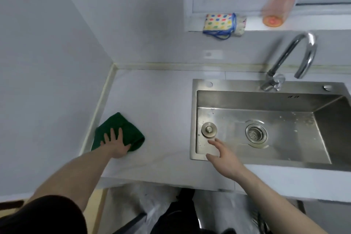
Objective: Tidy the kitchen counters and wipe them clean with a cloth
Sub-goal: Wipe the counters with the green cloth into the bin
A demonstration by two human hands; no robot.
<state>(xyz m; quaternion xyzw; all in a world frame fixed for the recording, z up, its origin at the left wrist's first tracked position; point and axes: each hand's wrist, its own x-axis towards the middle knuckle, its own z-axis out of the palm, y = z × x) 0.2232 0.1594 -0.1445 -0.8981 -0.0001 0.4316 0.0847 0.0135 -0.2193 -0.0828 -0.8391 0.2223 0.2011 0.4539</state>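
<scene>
A folded dark green cloth lies on the pale counter, close to the left wall. My left hand presses flat on the cloth's near edge, fingers spread and straight. My right hand hovers over the front left corner of the steel sink, fingers relaxed and holding nothing. Its fingertips point toward a round metal sink plug lying on the sink floor.
A chrome tap arches over the sink's back rim. The drain strainer sits mid-basin. On the window sill lie a spotted sponge cloth and an orange bottle. Walls close off the left and back.
</scene>
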